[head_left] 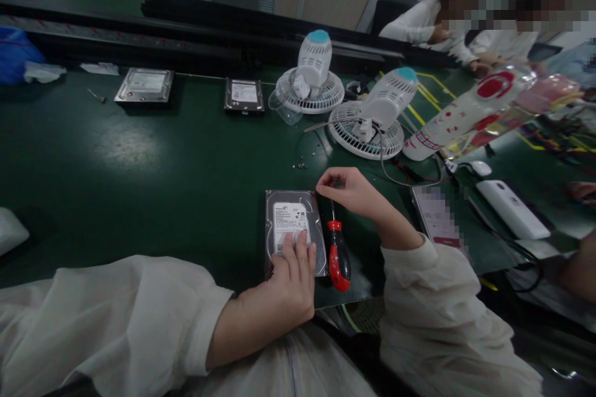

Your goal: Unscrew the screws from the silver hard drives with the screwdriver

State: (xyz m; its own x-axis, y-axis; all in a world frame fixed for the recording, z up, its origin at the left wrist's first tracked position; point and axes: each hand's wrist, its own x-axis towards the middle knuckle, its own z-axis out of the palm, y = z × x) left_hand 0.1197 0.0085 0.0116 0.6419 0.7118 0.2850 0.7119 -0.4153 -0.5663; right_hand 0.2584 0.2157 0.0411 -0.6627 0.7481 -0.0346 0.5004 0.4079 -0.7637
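Two loose off-white fabric sleeves [153, 322], spread at the near edge of a dark green counter [139, 161]. Left hand [294, 279]: laid flat, fingers extended, over the lower part of a flat rectangular silver hard drive [289, 216], fingertips touching its white label. Right hand [347, 191]: thumb and fingers drawn to a narrow pinch at the drive's far right corner; cannot tell whether anything small sits between them. Drive position: flat on the counter near its front edge, under the left hand. Red-and-black screwdriver [339, 257]: just right of the drive, handle toward the person, shaft running up to the right hand, which overlaps its far end.

Counts, by size: white fans with pale blue caps, two [316, 62] [388, 102]; hard drives, three, the others at the back left [145, 85] and back middle [244, 96]; screwdriver, one; small metallic pieces [302, 166], several beyond the near drive, too small to number.

Materials: counter, smooth with a soft sheen; fans, plastic, round slotted grilles; drives, metal casings, rectangular labels; screwdriver, rounded bulbous handle, slim metal shaft.
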